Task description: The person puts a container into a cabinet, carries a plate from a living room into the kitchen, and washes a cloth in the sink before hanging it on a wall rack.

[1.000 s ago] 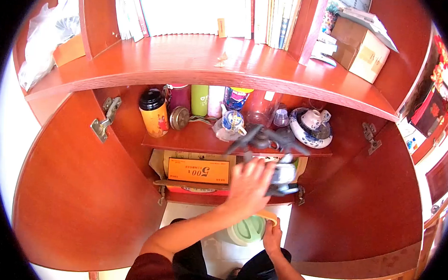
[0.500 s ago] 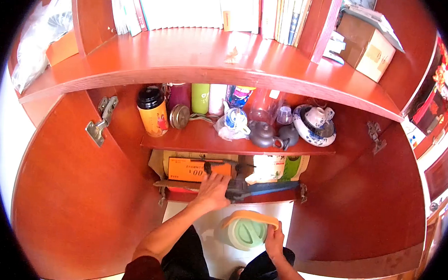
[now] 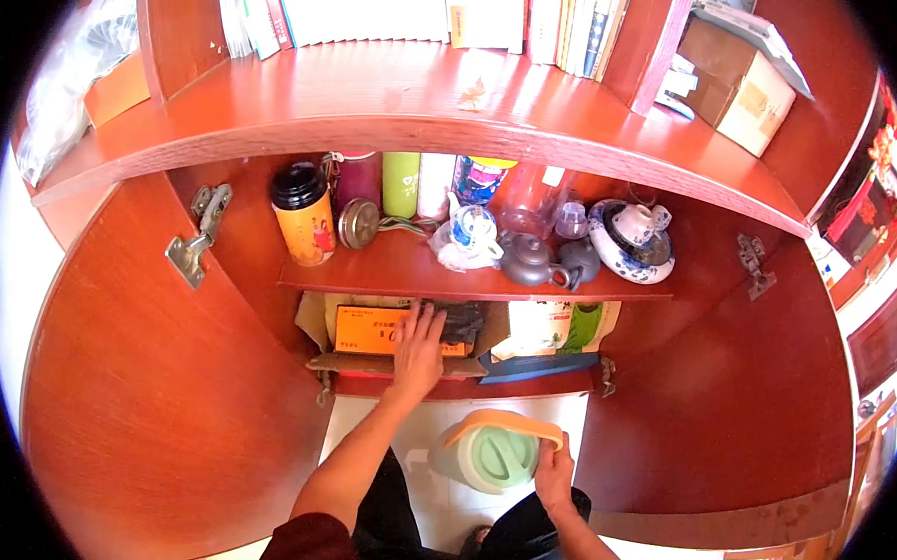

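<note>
Down and leftward comes the dark, rough-looking black-grey object [image 3: 462, 323], in front of the upper shelf a second ago and now lying in the open brown cardboard box [image 3: 496, 327] on the lower shelf; the left hand [image 3: 419, 354] travels with it.

Nearest to us, the rounded plastic jug [image 3: 504, 459], pale-bodied with a mint-green lid, hangs above the pale floor. Its smooth, curved orange handle [image 3: 507, 421] is up, and the right hand [image 3: 554, 470] has its fingers closed round the right end of it.

Further in, the left hand is palm down, fingers fairly straight and slightly parted, tips at the left edge of the dark object and over the flat, glossy orange carton [image 3: 366, 328] beside it. Whether they grip or merely rest, I can't tell; the thumb doesn't show clearly. Just right of the box, a green-and-white packet [image 3: 585, 328] stands behind a flat blue item [image 3: 540, 366].

Up a level, on glossy red wood: a cylindrical orange bottle with a black cap [image 3: 304, 224], a round metal disc [image 3: 358, 223], a blue-and-white porcelain teapot [image 3: 474, 231], a squat dark matte teapot [image 3: 529, 261], and patterned blue-and-white porcelain dishes [image 3: 633, 243].

Farthest off, upright paper books [image 3: 579, 30] and a taped brown carton [image 3: 732, 84] fill the top.
</note>
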`<state>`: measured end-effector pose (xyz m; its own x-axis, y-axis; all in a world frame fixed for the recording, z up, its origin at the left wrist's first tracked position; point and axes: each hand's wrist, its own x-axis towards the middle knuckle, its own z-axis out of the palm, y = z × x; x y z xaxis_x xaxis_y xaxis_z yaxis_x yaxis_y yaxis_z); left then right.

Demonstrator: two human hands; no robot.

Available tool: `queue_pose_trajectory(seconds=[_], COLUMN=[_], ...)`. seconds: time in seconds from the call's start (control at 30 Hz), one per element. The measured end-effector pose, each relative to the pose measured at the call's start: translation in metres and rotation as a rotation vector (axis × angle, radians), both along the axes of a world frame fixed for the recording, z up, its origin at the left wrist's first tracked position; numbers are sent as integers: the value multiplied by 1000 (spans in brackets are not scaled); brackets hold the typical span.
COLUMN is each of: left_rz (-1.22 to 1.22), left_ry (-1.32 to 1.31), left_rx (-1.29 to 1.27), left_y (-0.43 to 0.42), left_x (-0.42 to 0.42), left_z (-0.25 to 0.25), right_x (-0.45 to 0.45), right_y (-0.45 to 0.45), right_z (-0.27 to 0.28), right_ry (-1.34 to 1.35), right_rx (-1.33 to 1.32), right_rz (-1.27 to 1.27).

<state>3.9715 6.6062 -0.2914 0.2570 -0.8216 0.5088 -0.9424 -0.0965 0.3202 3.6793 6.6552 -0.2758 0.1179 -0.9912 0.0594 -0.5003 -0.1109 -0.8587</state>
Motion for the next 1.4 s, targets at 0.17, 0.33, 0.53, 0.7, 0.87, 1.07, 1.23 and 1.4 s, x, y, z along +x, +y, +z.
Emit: queue_pose_trajectory(seconds=[0.17,0.33,0.53,0.7,0.87,1.07,1.23,1.4], left_rz=[-22,-38,-105,-206,-9,175,216,242], left_ry=[74,102,663,273,312,363,601,682], left_rx=[19,111,-402,-327,-506,-593,-621,-614], left_y=[18,20,121,155,119,90,59,33], left_x=[3,7,-23,-51,-49,-19,-13,-3], left_z=[-32,-10,12,27,58,97,110,111], right_x=[6,20,21,50,100,160,189,208], right_y=[-15,-20,-45,-51,-60,-81,-91,-117], right_z=[28,61,83,148,189,217,245,234], right_ry=[-23,-147,-293,-337,-370,-416,-195,-32], right_rx=[-54,-98,-72,-27,-60,-129,-173,-112], right_rz=[25,-1,47,167,278,350,276,323])
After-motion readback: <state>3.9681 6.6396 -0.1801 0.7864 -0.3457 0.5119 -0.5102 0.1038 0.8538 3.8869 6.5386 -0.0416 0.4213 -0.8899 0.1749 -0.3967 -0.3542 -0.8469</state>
